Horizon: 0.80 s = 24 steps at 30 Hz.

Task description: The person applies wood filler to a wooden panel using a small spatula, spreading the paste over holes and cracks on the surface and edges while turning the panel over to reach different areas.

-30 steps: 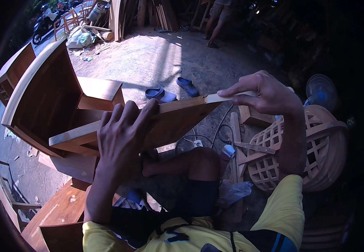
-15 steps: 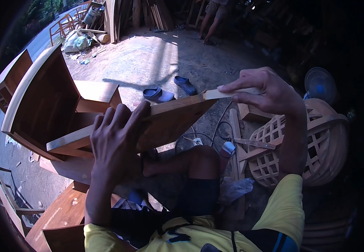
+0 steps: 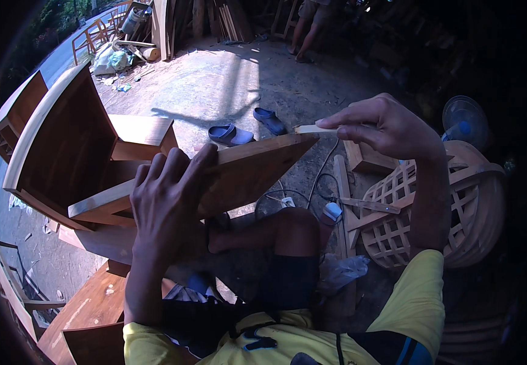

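Observation:
My left hand (image 3: 169,188) is closed over the upper edge of a wooden furniture panel (image 3: 254,176), its fingers hooked across the top. The panel runs slantwise from the left toward a pointed right end, and its lower part sits in shade. Just above that end, my right hand (image 3: 385,128) pinches a thin, pale, flat strip (image 3: 315,128) between thumb and fingers. What the strip is made of I cannot make out. Behind the panel's left part rises a curved dark-brown wooden backrest (image 3: 63,140) with a pale rim.
Two blue clogs (image 3: 231,134) lie on the ground beyond the panel. A round wooden lattice piece (image 3: 434,213) leans at the right, near a fan (image 3: 465,125). A cable (image 3: 312,182) runs over the floor. Far off, another person's legs (image 3: 306,30) show.
My right hand and the pale strip have lifted slightly off the panel's right end, which is now bare. My left hand keeps its hold in the same place.

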Tool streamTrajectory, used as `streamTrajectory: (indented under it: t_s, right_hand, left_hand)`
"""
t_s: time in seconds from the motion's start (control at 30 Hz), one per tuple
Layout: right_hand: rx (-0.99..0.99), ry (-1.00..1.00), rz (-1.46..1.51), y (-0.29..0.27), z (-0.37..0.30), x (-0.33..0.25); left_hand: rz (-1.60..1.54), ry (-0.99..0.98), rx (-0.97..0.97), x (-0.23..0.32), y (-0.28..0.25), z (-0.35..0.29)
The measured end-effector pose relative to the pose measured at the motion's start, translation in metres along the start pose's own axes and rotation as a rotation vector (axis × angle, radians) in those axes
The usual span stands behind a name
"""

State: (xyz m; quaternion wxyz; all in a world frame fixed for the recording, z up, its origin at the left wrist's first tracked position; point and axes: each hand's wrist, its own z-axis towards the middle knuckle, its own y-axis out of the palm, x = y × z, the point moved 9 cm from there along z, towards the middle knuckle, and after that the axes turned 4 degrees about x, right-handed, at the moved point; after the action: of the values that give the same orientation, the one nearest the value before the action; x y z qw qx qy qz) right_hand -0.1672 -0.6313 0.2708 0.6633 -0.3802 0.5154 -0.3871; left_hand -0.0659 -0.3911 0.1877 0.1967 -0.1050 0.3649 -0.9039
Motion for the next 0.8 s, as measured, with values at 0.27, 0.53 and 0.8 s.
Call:
streamTrajectory:
  t_s: [0.27, 0.53, 0.8]
  right_hand:
    - [0.018, 0.262, 0.221, 0.033, -0.006, 0.012]
    - [0.152, -0.086, -0.213, 0.033, -0.013, -0.009]
    - [0.1, 0.062, -0.339, 0.006, -0.021, -0.005]
  left_hand:
    - [0.013, -0.02, 0.031, 0.0, -0.004, 0.0]
    - [0.018, -0.023, 0.023, 0.002, -0.005, 0.003]
    - [0.008, -0.001, 0.019, 0.004, -0.001, 0.004]
